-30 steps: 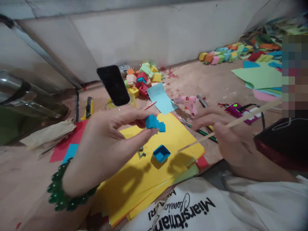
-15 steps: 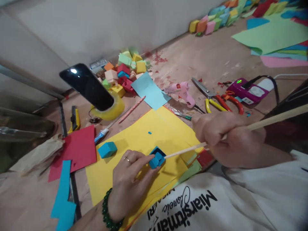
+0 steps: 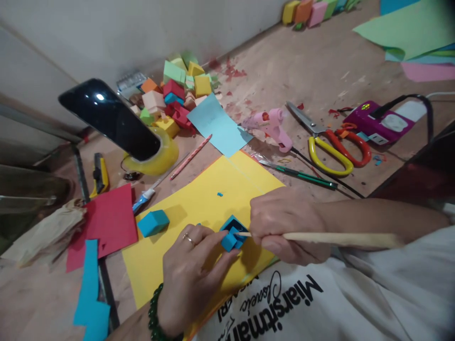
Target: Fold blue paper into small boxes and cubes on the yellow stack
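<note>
Between the thumb and fingers of my left hand is a small blue paper box, its open side facing up with folded flaps showing. My right hand is closed around a thin pale wooden stick. The stick's tip reaches into the box's opening, at the flaps. Both hands are over a yellow paper sheet. A closed blue paper block rests on that sheet, left of the box, and a tiny blue scrap lies farther up.
Beyond the sheet lie a pink glue gun, scissors and a green-handled craft knife. A phone leans in a tape roll. Paper blocks are piled by the wall. Red paper is at left.
My right hand has moved left and closer to the box, and the stick now lies nearly level with its tip inside the opening. The camera view has shifted slightly.
</note>
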A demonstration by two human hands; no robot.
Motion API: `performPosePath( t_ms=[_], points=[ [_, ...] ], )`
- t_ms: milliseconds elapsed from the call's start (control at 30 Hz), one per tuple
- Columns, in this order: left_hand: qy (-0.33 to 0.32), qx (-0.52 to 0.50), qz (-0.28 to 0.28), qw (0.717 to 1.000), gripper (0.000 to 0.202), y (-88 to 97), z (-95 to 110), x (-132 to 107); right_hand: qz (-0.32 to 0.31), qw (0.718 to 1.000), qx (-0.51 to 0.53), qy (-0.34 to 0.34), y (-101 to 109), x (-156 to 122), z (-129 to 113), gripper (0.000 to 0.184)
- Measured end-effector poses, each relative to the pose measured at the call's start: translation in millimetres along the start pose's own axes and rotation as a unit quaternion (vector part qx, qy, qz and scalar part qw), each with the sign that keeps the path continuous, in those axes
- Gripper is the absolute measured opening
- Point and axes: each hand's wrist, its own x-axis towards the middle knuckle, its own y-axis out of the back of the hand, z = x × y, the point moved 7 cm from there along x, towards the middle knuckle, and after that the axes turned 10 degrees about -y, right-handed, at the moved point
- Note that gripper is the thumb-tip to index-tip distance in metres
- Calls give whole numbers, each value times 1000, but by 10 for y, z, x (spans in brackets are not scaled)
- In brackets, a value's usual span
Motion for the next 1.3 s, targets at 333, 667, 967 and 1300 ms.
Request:
performPosePath(
  t_ms=[333, 667, 967, 1300],
  points=[
    [38, 41, -37, 998, 36, -83, -106, -116, -8, 999, 20, 30, -70, -13, 10, 23],
    [29, 22, -83, 996, 26, -253, -116, -88, -22, 998, -16, 48, -95, -17, -33, 23],
    [40, 66, -103, 992, 31, -290, -106, -23, -2, 999, -5, 46, -42, -26, -5, 22],
    [15, 77, -108, 991, 25, -363, -109, 5, -9, 998, -48, 32, -55, -3, -46, 15]
  ],
)
